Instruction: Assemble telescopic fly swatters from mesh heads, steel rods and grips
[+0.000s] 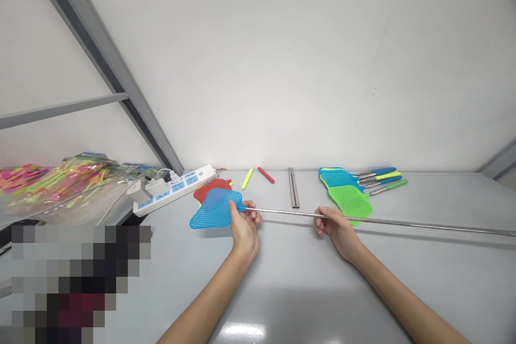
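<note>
Left hand (245, 226) is pinching a blue fly swatter (213, 209) by its neck (242, 208), and the right hand (337, 228) is clasping its long metal rod (387, 222), both holding it above the grey table (290, 269). Farther back, a red swatter head (212, 189), a yellow stick (247, 178), a red stick (266, 175), two metal tubes (294, 188) and stacked swatters (350, 199) are lying left to right.

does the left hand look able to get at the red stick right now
Probably yes: the red stick lies uncovered just beyond the left hand. That hand holds the blue swatter, though, so it would likely have to let go first.
</note>
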### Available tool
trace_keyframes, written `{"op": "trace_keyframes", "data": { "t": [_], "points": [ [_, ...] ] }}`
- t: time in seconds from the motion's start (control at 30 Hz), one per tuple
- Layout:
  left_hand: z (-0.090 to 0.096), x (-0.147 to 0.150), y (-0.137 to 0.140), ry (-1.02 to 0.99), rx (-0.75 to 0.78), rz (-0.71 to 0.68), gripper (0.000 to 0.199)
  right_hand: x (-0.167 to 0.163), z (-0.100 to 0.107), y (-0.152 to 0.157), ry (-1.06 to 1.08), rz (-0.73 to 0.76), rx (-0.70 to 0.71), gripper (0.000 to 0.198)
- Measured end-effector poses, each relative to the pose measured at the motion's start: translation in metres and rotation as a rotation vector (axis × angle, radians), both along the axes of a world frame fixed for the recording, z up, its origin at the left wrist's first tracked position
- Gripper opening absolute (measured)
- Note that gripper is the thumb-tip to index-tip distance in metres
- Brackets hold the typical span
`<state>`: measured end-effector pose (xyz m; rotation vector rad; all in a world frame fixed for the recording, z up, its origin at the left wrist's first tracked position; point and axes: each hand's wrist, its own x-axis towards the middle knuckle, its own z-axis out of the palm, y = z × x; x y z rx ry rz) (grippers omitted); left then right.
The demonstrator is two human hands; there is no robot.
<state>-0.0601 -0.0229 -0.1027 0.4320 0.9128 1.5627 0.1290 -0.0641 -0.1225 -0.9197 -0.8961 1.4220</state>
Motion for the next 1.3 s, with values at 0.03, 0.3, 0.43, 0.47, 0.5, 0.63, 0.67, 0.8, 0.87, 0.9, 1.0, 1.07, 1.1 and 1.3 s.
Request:
{"op": "trace_keyframes", "data": {
  "t": [0.03, 0.3, 0.43, 0.47, 0.5, 0.63, 0.67, 0.8, 0.87, 0.9, 1.0, 1.07, 1.1, 1.3],
  "points": [
    [-0.001, 0.0, 0.0, 0.0, -0.007, 0.002, 0.036, 0.0, -0.001, 0.0, 0.002, 0.014, -0.001, 0.03],
    [-0.005, 0.001, -0.002, -0.007, -0.091, 0.008, 0.039, -0.002, -0.002, -0.001, 0.009, 0.143, 0.026, 0.036],
    [-0.009, 0.003, -0.004, -0.019, -0.098, 0.036, 0.038, -0.002, -0.001, -0.002, -0.016, 0.197, 0.016, 0.04],
    [-0.01, 0.004, -0.005, -0.025, -0.094, 0.043, 0.038, -0.001, 0.0, -0.002, -0.024, 0.209, 0.007, 0.041],
    [-0.011, 0.005, -0.007, -0.03, -0.089, 0.05, 0.037, -0.001, 0.001, -0.003, -0.032, 0.221, -0.005, 0.042],
    [-0.012, 0.008, -0.011, -0.043, -0.056, 0.075, 0.036, 0.0, 0.005, -0.003, -0.056, 0.262, -0.053, 0.047],
    [-0.012, 0.009, -0.012, -0.043, -0.047, 0.081, 0.037, 0.001, 0.005, -0.002, -0.064, 0.269, -0.063, 0.048],
    [-0.012, 0.01, -0.014, -0.032, -0.015, 0.112, 0.038, 0.001, 0.005, -0.002, -0.082, 0.298, -0.091, 0.051],
    [-0.013, 0.01, -0.014, -0.03, -0.003, 0.125, 0.038, 0.0, 0.003, -0.001, -0.081, 0.318, -0.092, 0.052],
    [-0.013, 0.01, -0.014, -0.029, 0.001, 0.131, 0.038, 0.0, 0.002, -0.001, -0.08, 0.326, -0.09, 0.052],
    [-0.014, 0.011, -0.014, -0.029, 0.016, 0.151, 0.037, 0.0, 0.0, -0.001, -0.078, 0.336, -0.086, 0.053],
    [-0.014, 0.011, -0.015, -0.033, 0.029, 0.158, 0.037, 0.0, 0.0, -0.001, -0.077, 0.341, -0.085, 0.053],
    [-0.015, 0.011, -0.015, -0.034, 0.036, 0.16, 0.037, 0.0, 0.0, -0.001, -0.075, 0.348, -0.085, 0.052],
    [-0.014, 0.012, -0.016, 0.002, 0.037, 0.173, 0.039, -0.002, -0.001, -0.003, -0.056, 0.389, -0.086, 0.054]
  ]
}}
